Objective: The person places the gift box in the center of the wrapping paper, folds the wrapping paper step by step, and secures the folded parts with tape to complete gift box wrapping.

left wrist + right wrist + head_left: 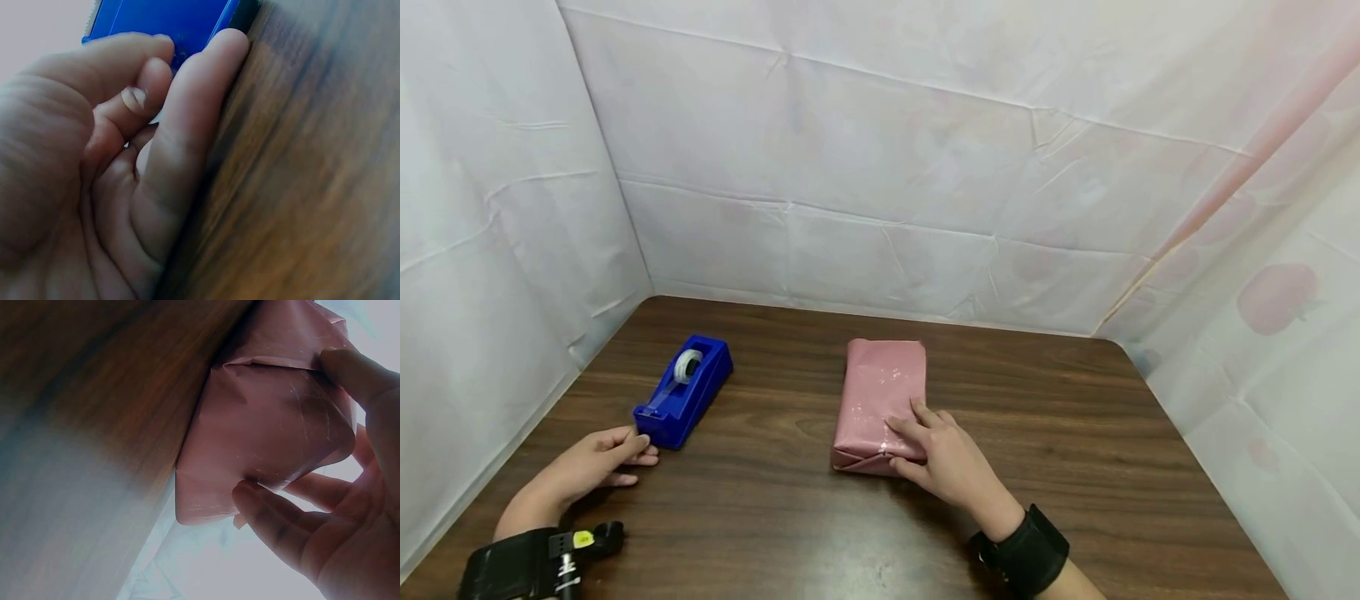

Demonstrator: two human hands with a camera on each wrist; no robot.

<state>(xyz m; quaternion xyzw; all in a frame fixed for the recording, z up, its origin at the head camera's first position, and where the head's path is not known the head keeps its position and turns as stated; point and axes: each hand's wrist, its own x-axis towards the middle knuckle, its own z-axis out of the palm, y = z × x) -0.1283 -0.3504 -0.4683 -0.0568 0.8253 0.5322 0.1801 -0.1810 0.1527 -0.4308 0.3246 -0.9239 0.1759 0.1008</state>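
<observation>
Pale, creased cloth (880,167) hangs behind and on both sides of a dark brown wood-grain counter (760,517), apparently screening off the surroundings. Near the counter's middle lies a rectangular parcel (880,383) wrapped in glossy pink sheet, flat on its broad face, with its folded end toward the person, where the seam seems easiest to reach. The right hand (951,454) grips the parcel's near right corner, thumb against the folded end and fingers over the top and right side, a hold that likely keeps the wrap together and the parcel from sliding. Well apart, to the left, a blue desktop tape dispenser (700,396) sits at a slant, its cutting end toward the person; a clear strip runs to that end from the whitish tape roll (687,365), which probably puts the tape within easy reach. The left hand (591,462) has bent fingers touching the dispenser's near end, perhaps to steady or shift it; whether they grasp it or merely rest there, I cannot tell. Each wrist wears a black band (1033,554), presumably to carry a camera.
</observation>
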